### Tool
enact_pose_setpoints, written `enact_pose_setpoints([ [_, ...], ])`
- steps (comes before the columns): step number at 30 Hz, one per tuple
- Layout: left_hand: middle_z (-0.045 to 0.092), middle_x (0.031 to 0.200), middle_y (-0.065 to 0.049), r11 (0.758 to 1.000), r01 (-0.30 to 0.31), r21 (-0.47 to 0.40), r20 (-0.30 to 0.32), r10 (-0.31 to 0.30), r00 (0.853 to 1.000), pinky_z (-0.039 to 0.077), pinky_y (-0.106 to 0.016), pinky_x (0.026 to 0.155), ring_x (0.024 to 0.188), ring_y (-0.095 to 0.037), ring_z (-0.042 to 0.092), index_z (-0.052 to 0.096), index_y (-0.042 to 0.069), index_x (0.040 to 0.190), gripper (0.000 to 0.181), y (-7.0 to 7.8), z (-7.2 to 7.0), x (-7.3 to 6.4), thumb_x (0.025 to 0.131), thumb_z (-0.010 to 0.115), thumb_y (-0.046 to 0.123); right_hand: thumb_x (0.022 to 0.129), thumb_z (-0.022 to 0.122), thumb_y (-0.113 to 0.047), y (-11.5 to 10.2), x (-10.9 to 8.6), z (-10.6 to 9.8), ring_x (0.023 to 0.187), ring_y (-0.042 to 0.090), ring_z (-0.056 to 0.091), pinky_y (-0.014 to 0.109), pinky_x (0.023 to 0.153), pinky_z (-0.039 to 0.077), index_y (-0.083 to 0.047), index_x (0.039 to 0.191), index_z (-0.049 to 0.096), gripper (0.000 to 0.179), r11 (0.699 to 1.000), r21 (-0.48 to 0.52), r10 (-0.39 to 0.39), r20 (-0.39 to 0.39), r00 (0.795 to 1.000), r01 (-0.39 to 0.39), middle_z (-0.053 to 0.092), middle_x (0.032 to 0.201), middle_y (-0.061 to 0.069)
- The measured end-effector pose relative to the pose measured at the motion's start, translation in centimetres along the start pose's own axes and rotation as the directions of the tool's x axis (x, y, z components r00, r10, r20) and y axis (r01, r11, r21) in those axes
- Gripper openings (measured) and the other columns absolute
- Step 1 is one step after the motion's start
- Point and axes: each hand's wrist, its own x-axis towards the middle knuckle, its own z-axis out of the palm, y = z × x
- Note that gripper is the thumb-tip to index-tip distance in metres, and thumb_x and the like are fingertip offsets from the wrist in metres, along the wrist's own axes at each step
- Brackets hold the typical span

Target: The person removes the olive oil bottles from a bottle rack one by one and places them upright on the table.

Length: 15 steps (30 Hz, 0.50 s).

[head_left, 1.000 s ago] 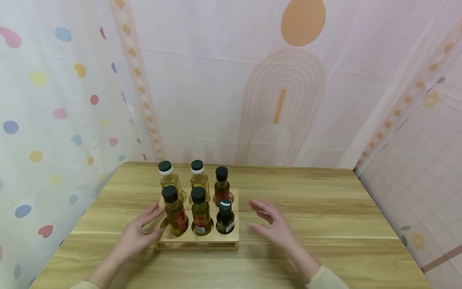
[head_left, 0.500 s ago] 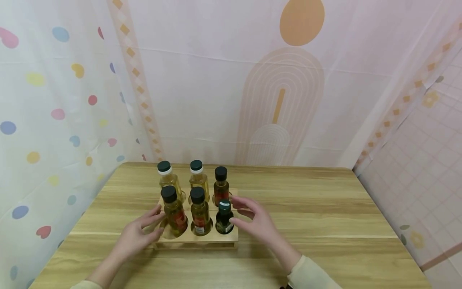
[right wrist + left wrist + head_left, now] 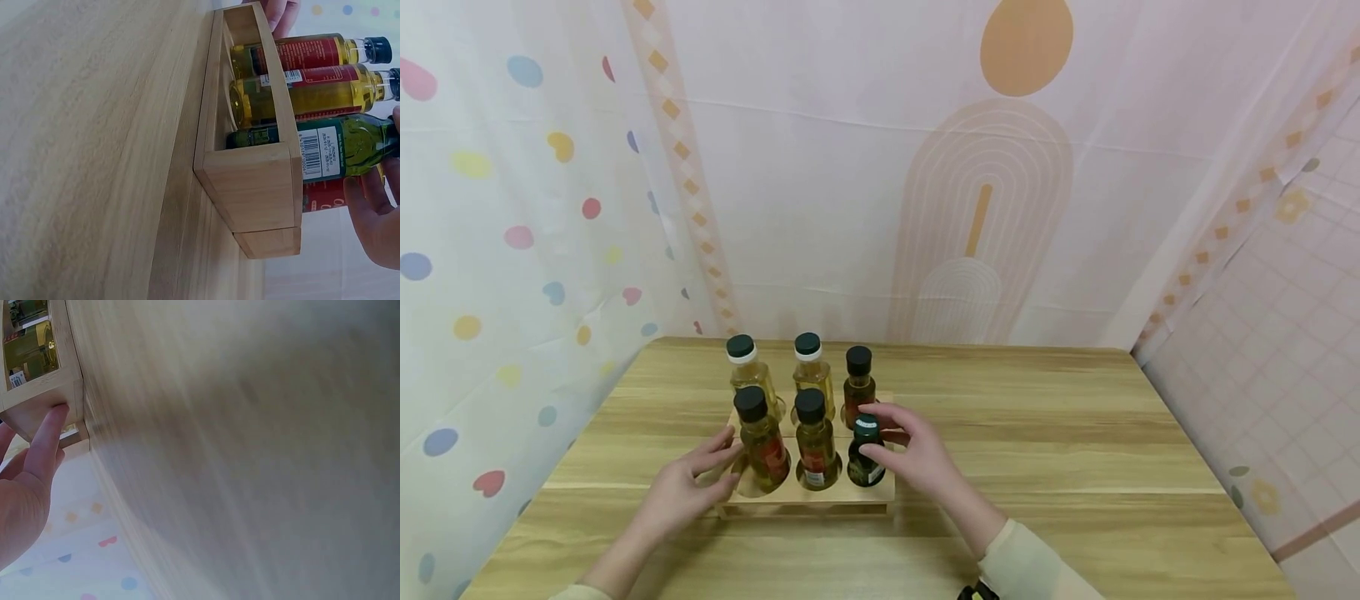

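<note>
A light wooden two-step rack [image 3: 850, 493] holds several upright bottles in round holes. At its front right stands a small dark green bottle [image 3: 867, 467], with a white barcode label facing the right wrist camera. My right hand [image 3: 917, 454] grips this green bottle near its neck, thumb in front and fingers behind. My left hand [image 3: 688, 487] rests on the rack's left end with extended fingers; one fingertip touches the wood in the left wrist view. Beside the green bottle stand two black-capped oil bottles with red labels, the middle one [image 3: 815, 442] and the left one [image 3: 763, 442].
On the rack's back step are two pale oil bottles, a left one [image 3: 751, 371] and a middle one [image 3: 810, 371], and a black-capped bottle [image 3: 859, 383]. The wooden table [image 3: 1037, 433] extends to the right. A patterned curtain [image 3: 850, 208] hangs behind.
My right hand has moved left from beside the rack to the green bottle and taken hold of its neck. My left hand has stayed at the rack's left end.
</note>
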Motion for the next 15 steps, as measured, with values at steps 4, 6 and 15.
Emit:
enact_pose_setpoints([
  [4, 0.047, 0.147, -0.018, 1.0, 0.008, -0.004, 0.004, -0.008, 1.0, 0.039, -0.061, 0.099, 0.128, -0.047, 0.047, 0.067, -0.001, 0.124, 0.041, -0.1, 0.1, 0.0, 0.088, 0.076, 0.016, 0.088, 0.077, -0.015, -0.1, 0.1, 0.1, 0.105, 0.019, 0.064, 0.034, 0.092, 0.053, -0.017, 0.129, 0.065, 0.043, 1.0, -0.005, 0.01, -0.017, 1.0, -0.01, 0.066, 0.114, -0.001],
  [6, 0.047, 0.147, -0.018, 1.0, 0.008, -0.003, 0.005, -0.008, 1.0, 0.039, -0.061, 0.098, 0.128, -0.047, 0.047, 0.067, -0.001, 0.124, 0.041, -0.1, 0.1, -0.1, 0.088, 0.076, 0.016, 0.088, 0.077, -0.015, -0.2, 0.0, 0.2, 0.102, 0.02, 0.064, 0.034, 0.089, 0.054, -0.017, 0.127, 0.067, 0.04, 1.0, -0.002, 0.025, -0.026, 0.999, -0.025, 0.067, 0.112, 0.001],
  [15, 0.047, 0.147, -0.018, 1.0, 0.007, -0.01, -0.001, -0.007, 1.0, 0.038, -0.061, 0.099, 0.128, -0.047, 0.047, 0.067, -0.001, 0.124, 0.041, -0.1, 0.1, 0.0, 0.088, 0.076, 0.015, 0.086, 0.078, -0.008, -2.2, -0.4, -0.7, 0.102, 0.027, 0.066, 0.032, 0.085, 0.056, -0.011, 0.126, 0.068, 0.041, 0.994, 0.099, 0.045, -0.101, 0.994, -0.035, 0.067, 0.115, 0.011],
])
